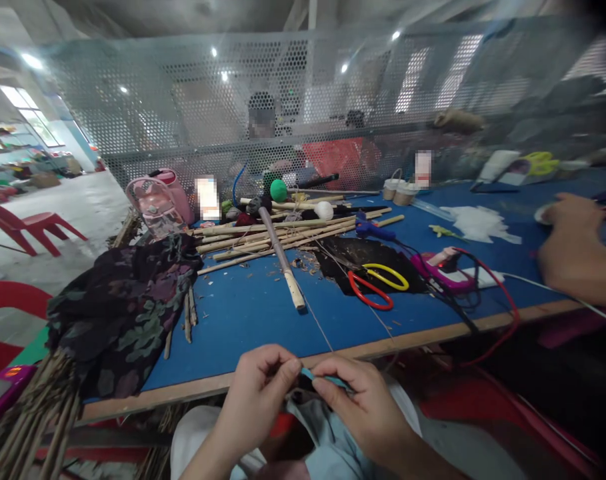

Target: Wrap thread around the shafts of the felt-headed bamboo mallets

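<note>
Just past the table's front edge, above my lap, my left hand (259,393) and my right hand (357,399) pinch a small teal strip (307,373) between thumbs and forefingers. Its middle shows between my fingertips, and more of it emerges by the right hand; I cannot tell its material. Beyond my hands, a long stick with a pale bare end (295,293) lies on the blue table (243,333). Scissors with one red and one yellow handle (371,300) rest partly on a black cloth (333,267). Thin threads (320,327) run toward the table's edge.
A pile of sticks (303,233) lies across the table, with dark patterned cloth (127,313) and a pink bag (157,203) to the left. Right are a power strip (483,277), cables and another person's arm (577,247). Behind rises a perforated metal screen (207,100).
</note>
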`<state>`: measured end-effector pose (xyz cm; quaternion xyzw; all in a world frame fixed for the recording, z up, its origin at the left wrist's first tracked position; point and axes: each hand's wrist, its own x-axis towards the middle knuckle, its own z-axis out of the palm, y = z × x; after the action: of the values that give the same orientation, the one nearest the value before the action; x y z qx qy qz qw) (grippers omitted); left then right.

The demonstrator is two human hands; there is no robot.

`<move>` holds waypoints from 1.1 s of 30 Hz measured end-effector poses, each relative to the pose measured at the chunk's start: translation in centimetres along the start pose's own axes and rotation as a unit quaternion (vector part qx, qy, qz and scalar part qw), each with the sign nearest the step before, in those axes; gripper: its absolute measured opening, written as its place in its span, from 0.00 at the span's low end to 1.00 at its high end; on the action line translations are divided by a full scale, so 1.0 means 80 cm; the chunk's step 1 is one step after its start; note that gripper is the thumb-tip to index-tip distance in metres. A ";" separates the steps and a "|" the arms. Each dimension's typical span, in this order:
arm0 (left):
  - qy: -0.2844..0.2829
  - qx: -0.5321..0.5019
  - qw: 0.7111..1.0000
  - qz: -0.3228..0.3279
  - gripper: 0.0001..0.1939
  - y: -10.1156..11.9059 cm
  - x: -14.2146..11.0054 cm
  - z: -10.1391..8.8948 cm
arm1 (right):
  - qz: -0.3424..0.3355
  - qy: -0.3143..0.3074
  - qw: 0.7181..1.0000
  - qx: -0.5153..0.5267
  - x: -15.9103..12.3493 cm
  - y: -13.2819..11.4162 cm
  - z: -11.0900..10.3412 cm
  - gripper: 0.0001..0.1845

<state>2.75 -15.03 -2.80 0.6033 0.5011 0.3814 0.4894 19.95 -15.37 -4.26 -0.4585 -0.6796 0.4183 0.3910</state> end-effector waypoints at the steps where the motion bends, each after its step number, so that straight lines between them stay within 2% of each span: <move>1: 0.000 -0.018 1.000 -0.008 0.15 0.003 0.005 -0.001 | -0.008 0.010 1.000 -0.010 0.001 0.000 -0.002 0.08; 3: 0.033 -0.078 0.996 -0.026 0.13 0.009 0.022 -0.006 | -0.001 0.039 0.999 -0.026 0.003 -0.001 -0.007 0.08; 4: 0.087 -0.130 0.987 -0.035 0.13 0.012 0.033 -0.009 | 0.009 0.058 0.998 -0.031 0.005 -0.001 -0.008 0.09; 6: 0.172 -0.241 0.953 -0.070 0.15 0.017 0.062 -0.015 | 0.035 0.093 0.995 -0.025 0.009 -0.002 -0.011 0.11; 7: 0.176 -0.278 0.938 -0.106 0.14 0.018 0.078 -0.017 | 0.045 0.103 0.994 -0.009 0.012 -0.003 -0.012 0.11; 8: 0.150 -0.296 0.932 -0.143 0.13 0.020 0.094 -0.018 | 0.052 0.106 0.993 0.015 0.015 -0.003 -0.012 0.11; 11: 0.000 -0.296 0.931 -0.212 0.07 0.021 0.134 -0.014 | 0.060 0.094 0.990 0.091 0.026 -0.007 -0.013 0.12; 14: -0.061 -0.329 0.919 -0.211 0.06 0.023 0.158 -0.011 | 0.066 0.078 0.989 0.109 0.039 -0.011 -0.017 0.12; 17: -0.068 -0.407 0.896 -0.163 0.08 0.032 0.167 -0.018 | 0.032 0.112 0.992 0.050 0.052 -0.019 -0.025 0.13; 20: -0.072 -0.472 0.865 -0.153 0.11 0.050 0.170 -0.027 | -0.019 0.168 0.986 0.010 0.063 -0.034 -0.034 0.11; 23: -0.059 -0.513 0.843 -0.151 0.13 0.071 0.174 -0.033 | -0.050 0.192 0.980 0.017 0.071 -0.050 -0.039 0.10; 29: -0.050 -0.588 0.800 -0.111 0.18 0.105 0.180 -0.043 | -0.058 0.168 0.983 0.047 0.074 -0.058 -0.036 0.09; 33: -0.042 -0.594 0.797 -0.105 0.17 0.114 0.181 -0.047 | -0.045 0.151 0.985 0.071 0.072 -0.053 -0.030 0.10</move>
<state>4.29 -0.24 6.48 0.1537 0.2157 0.5249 0.8089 19.31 -10.33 1.35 -0.4566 -0.6015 0.3737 0.5386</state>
